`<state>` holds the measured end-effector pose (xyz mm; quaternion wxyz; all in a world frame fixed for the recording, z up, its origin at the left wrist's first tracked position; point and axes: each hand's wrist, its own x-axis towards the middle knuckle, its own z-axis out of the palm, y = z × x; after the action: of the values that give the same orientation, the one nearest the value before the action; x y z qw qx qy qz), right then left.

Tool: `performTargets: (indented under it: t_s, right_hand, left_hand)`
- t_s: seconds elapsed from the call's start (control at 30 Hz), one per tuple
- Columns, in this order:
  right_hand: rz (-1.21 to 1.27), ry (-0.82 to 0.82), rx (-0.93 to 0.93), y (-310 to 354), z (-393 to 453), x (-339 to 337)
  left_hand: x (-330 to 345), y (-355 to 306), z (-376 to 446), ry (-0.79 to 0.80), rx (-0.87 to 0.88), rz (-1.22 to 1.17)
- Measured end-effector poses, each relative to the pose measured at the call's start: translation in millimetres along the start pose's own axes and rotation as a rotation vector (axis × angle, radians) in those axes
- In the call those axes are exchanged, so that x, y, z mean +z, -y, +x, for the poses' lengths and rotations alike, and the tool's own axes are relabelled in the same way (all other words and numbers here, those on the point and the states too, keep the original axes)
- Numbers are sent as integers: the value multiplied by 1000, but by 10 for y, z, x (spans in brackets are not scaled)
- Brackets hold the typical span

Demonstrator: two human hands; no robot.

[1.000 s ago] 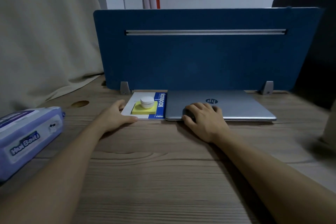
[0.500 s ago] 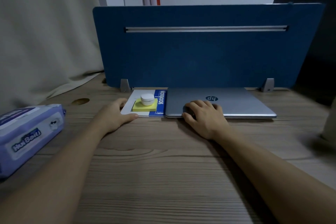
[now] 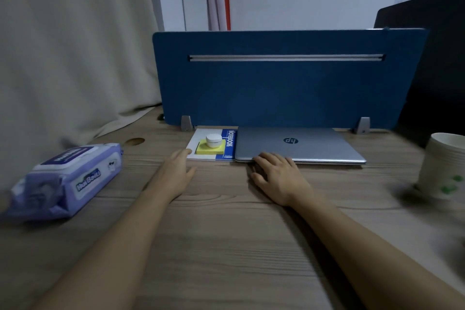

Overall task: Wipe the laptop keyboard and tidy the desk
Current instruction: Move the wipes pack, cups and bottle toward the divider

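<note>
The laptop [image 3: 299, 145] lay closed and flat at the back edge of the desk [image 3: 226, 246], right against the foot of the blue divider panel [image 3: 289, 78]. Touching its left side lay a notebook [image 3: 227, 145] with a blue spine, and on the notebook sat a yellow pad of sticky notes [image 3: 210, 150] with a small white round container [image 3: 213, 140] on top of it.

The right hand [image 3: 278, 176] rested palm down on the desk at the laptop's front left corner. Its fingers [image 3: 266, 158] were spread and only slightly bent, the tips reaching the laptop's front edge; whether a dark thing lay under them could not be told, and nothing was plainly held. The left hand [image 3: 176, 171] lay on the desk just in front of the notebook, fingers loose and close together, the tips touching the notebook's near left corner, gripping nothing.

A pack of wet wipes [image 3: 68, 181] in purple wrapping lay near the left edge of the desk, well apart from both hands, its flap closed. A paper cup [image 3: 442, 166] with a green print stood upright near the right edge, blurred. A round cable hole [image 3: 136, 141] showed in the desk toward the back left corner, between the wipes and the divider panel.
</note>
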<state>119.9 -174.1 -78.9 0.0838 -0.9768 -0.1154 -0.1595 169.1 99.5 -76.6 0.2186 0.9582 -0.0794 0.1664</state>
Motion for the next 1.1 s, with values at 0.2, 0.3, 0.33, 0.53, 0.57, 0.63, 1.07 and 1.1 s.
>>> performTargets:
  t_s: [0.2,0.3,0.33,0.53,0.57,0.63,1.07,1.1]
  right_hand:
    - [116,99,26,442,-304,-60]
    - [141,121,6,701,-437,-57]
    - [145,138,0,784,-485,-59]
    - [126,237,-31,1179,-647,-53]
    - [122,237,-42,1252,-655,-48]
    - [123,216,-62,1396,-659,-32]
    - [107,128,-74,1502,-194,109]
    - [103,106,-62,1465,-152,117]
  left_hand:
    - [-248,36,-600,-26,12,65]
    - [-445,133,-905,-69,36,121]
    - [-528,178,-1019,-91,44,145]
    - [-951,562,-1501,-253,8,276]
    - [-1000,636,-1535,-266,-24,289]
    - [-1076,771,-1565,-279,-89,289]
    - [-1126,1268,-1201,-300,-288,65]
    - [-1112,1257,-1160,-305,-287,78]
